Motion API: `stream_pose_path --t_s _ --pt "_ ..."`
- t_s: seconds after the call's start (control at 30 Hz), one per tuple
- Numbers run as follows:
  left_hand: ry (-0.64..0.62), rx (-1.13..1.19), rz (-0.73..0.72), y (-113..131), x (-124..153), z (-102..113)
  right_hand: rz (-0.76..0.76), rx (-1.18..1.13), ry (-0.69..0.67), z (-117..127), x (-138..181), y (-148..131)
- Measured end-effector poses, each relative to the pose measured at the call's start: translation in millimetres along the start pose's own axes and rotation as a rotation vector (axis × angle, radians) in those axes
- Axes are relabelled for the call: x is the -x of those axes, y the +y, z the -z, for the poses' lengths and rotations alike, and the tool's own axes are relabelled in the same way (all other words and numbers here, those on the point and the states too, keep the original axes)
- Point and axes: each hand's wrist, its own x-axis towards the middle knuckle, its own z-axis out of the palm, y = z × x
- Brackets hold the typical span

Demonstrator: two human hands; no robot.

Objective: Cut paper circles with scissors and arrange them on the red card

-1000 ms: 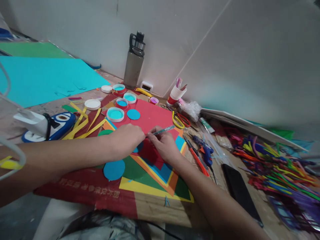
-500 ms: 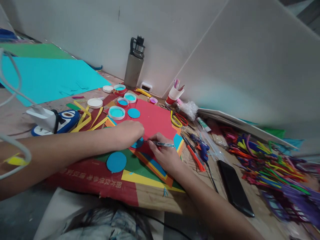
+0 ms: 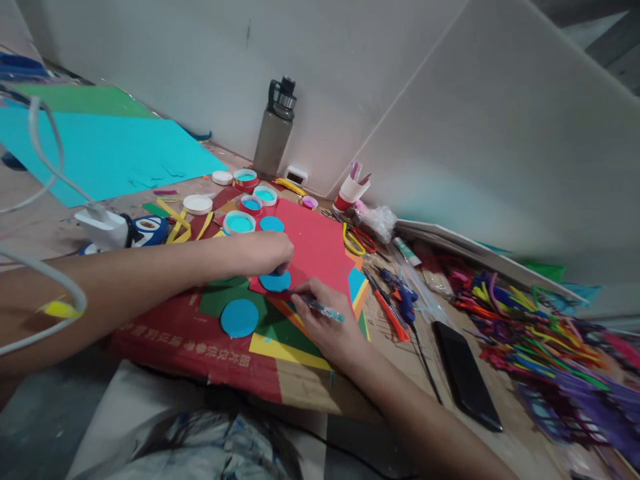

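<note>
My right hand (image 3: 325,320) is closed around a pen (image 3: 327,311), its tip close to the edge of a blue paper circle (image 3: 274,283). My left hand (image 3: 273,252) has its fingers curled down and presses that circle onto a sheet of red paper (image 3: 320,247); its fingertips are mostly hidden. A second blue paper circle (image 3: 240,319) lies nearer to me, on green paper (image 3: 213,300). Just beyond my left hand a third blue circle (image 3: 272,224) rests by the red sheet's edge. Yellow paper (image 3: 285,351) shows beneath the green.
Round tubs (image 3: 240,222) and a grey bottle (image 3: 274,140) stand at the back. To the right lie scissors (image 3: 354,241), a red-handled cutter (image 3: 393,313), a glue gun (image 3: 407,303), a black phone (image 3: 466,373) and colourful pipe cleaners (image 3: 540,327). A white cable (image 3: 55,267) crosses my left forearm.
My right hand and the pen have shifted slightly down, and the pen slants more steeply. More of the blue circle shows under my left hand. The whole view has shifted a little.
</note>
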Motion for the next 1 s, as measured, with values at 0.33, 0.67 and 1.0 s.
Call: stream_pose_path --t_s 0.33,0.67,1.0 --pt "-0.09 0.2 -0.053 -28.3 -16.7 -4.7 0.092 -0.089 0.069 -5.3 -3.9 -18.5" --pt "-0.059 0.162 -0.025 -25.6 -9.0 -4.6 0.167 -0.146 0.092 -32.4 -40.8 -23.7" --pt "-0.066 0.162 -0.105 -22.5 -4.1 1.9 0.187 -0.028 0.055 -36.7 -45.8 -25.6"
